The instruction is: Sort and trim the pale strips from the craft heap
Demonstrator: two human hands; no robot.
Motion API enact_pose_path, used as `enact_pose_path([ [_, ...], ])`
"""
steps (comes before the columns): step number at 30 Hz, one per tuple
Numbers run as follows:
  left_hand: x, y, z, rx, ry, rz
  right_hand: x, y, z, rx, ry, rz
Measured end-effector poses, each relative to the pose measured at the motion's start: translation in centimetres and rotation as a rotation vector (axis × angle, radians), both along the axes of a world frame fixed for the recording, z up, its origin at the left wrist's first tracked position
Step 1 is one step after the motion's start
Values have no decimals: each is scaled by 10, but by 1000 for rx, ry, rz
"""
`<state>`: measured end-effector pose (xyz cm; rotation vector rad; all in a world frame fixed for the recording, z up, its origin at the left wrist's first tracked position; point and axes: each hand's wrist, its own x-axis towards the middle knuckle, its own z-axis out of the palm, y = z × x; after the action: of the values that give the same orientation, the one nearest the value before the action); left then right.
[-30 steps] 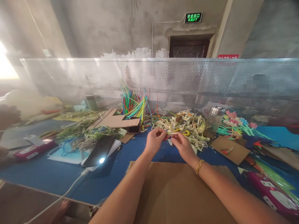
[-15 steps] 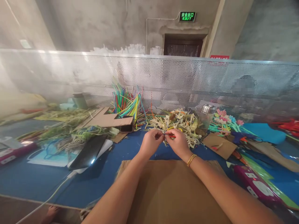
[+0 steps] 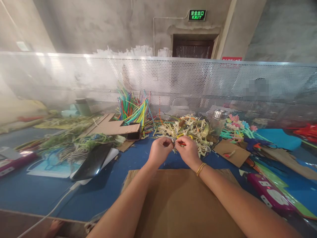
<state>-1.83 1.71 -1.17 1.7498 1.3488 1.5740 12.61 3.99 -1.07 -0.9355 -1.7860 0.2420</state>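
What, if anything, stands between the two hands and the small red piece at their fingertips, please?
Nothing visible does. The left hand and the right hand both pinch the small red piece, just in front of the pile of pale strips. The cardboard sheet lies below the forearms, out of the way.

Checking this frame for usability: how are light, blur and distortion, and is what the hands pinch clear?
Head view: wide-angle bend curves the mesh screen; hazy glare washes out the upper left; left hand and right hand are fairly sharp, but the red piece pinched between them is too tiny to identify; far edges are soft.
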Motion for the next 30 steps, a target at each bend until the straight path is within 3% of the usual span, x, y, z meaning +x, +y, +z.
enact_pose_path([
  [6, 2, 3, -2, -50, -172, 2, 3, 5, 3, 12, 65, -37],
  [11, -1, 6, -4, -133, -282, -104, 5, 7, 0, -97, 104, 49],
  [17, -2, 3, 2, -188, -478, -137, 3, 4, -2, -133, 126, 99],
  [25, 0, 1, 5, -208, -526, -161, 1, 5, -5, -183, 139, 107],
  [30, 0, 2, 2, -188, -440, -134, 1, 1, -4, -49, 5, 20],
])
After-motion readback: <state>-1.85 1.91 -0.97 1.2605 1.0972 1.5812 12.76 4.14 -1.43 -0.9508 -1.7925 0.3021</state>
